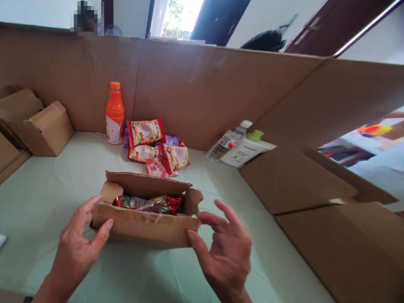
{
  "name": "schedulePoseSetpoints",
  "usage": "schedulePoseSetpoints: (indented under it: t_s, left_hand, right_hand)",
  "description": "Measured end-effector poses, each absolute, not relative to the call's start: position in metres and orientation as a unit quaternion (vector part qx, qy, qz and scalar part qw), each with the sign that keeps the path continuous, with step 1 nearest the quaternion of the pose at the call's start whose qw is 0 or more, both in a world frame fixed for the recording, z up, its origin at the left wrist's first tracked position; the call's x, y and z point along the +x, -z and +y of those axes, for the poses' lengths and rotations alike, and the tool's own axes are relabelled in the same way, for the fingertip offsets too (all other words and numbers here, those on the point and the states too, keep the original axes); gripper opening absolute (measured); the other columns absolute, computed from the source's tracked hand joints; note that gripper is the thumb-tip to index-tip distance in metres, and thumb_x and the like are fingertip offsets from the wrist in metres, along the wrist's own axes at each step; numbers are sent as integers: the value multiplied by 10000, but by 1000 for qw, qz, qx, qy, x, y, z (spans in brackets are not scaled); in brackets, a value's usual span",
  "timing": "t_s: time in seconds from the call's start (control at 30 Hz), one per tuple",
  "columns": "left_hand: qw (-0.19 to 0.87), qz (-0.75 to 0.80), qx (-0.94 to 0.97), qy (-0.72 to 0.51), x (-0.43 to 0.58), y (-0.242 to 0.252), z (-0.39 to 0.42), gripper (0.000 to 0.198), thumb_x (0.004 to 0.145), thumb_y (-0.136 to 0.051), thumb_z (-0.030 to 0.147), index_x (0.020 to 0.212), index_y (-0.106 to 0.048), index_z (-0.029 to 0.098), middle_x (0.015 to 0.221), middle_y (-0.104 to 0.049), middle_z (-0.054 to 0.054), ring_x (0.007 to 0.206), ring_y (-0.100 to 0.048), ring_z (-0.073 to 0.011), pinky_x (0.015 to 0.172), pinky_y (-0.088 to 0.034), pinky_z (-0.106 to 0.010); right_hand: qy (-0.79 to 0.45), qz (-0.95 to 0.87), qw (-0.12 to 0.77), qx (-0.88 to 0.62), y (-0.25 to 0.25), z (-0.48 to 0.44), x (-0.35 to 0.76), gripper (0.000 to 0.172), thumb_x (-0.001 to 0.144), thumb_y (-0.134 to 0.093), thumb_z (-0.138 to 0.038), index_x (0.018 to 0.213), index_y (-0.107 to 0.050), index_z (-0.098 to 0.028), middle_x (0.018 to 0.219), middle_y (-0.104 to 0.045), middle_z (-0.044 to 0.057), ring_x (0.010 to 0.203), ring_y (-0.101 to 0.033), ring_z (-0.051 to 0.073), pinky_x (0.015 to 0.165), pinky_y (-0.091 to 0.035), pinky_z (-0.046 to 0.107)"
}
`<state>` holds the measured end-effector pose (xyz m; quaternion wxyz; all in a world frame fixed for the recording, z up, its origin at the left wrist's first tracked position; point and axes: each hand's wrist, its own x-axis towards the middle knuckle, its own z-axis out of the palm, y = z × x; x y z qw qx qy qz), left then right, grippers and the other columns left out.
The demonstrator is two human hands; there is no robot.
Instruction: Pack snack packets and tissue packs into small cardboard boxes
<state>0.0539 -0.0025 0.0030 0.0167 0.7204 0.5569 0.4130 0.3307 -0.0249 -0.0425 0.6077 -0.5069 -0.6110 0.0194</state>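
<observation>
A small open cardboard box (148, 229) is in front of me with its flaps raised. Inside lie snack packets (154, 205) in red, green and clear wrappers, partly hidden by the front wall. My left hand (78, 240) grips the box's left end, thumb on the front face and fingers at the side. At the right end, my right hand (224, 244) has its thumb against the front corner and its index finger by the side flap; the other fingers are raised. Whether the box rests fully on the table is hard to tell.
Behind the box lie several red-and-white snack bags (147, 131) over a purple packet (172, 140). An orange bottle (115, 115) stands left of them. A clear bottle (227, 143) and a white pouch (244, 151) lean at the right. Cardboard walls (205, 88) and boxes (52, 128) border the pale-green tabletop (47, 189).
</observation>
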Motion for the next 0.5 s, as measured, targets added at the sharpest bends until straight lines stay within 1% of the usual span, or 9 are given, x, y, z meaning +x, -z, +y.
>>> schedulePoseSetpoints:
  t_s: [0.07,0.13,0.2,0.27,0.33,0.37,0.43,0.5]
  left_hand:
    - [26,558,718,-416,51,1,-4,407,945,-580,459,1272,-581,216,1092,-755,-66,831,-768,-197,754,-654,-306]
    - [50,548,721,-422,46,6,-5,389,929,-608,429,1262,-588,228,1064,-756,-54,816,-760,-187,771,-649,-305]
    - [91,528,726,-431,41,10,-6,364,922,-624,392,1253,-592,244,1038,-756,-42,862,-754,-185,788,-641,-289]
    - [142,510,723,-444,37,13,-6,360,928,-623,373,1263,-580,252,1039,-755,-39,928,-748,-186,809,-631,-274]
    - [168,513,707,-457,37,13,-4,356,933,-622,377,1264,-576,252,1025,-756,-36,924,-747,-181,811,-625,-267]
    - [164,524,698,-458,38,13,-3,361,931,-627,382,1263,-578,250,1007,-754,-32,895,-745,-178,797,-625,-268]
    - [122,551,690,-453,43,11,2,355,926,-632,377,1253,-590,245,991,-738,-30,867,-733,-179,789,-622,-284]
    - [70,553,700,-446,50,7,6,347,930,-624,332,1259,-585,230,1049,-707,-50,942,-712,-196,866,-611,-333]
  right_hand:
    - [-2,-617,601,-509,45,-25,331,783,871,-711,-232,1549,-323,-290,1510,-431,159,1100,-621,256,906,-554,479]
    - [-6,-671,539,-509,45,-26,334,647,931,-629,-300,1525,-378,-242,1462,-502,164,1232,-564,312,961,-517,531]
    - [-9,-742,459,-488,43,-26,338,477,985,-522,-348,1441,-480,-213,1358,-603,155,1308,-514,341,995,-481,563]
    - [3,-781,416,-465,40,-24,340,384,1000,-481,-361,1351,-544,-216,1277,-662,136,1310,-516,351,995,-466,574]
    - [10,-781,411,-469,37,-22,341,365,993,-500,-364,1323,-548,-216,1207,-693,126,1259,-556,344,970,-486,554]
    - [7,-775,416,-475,36,-21,341,378,986,-515,-368,1330,-538,-213,1186,-697,125,1221,-582,333,953,-505,535]
    - [0,-756,432,-491,36,-19,340,405,980,-532,-354,1357,-505,-209,1200,-683,131,1159,-622,302,924,-543,487]
    - [3,-732,449,-512,36,-18,339,399,987,-521,-282,1379,-480,-216,1225,-668,128,1131,-645,269,927,-560,450]
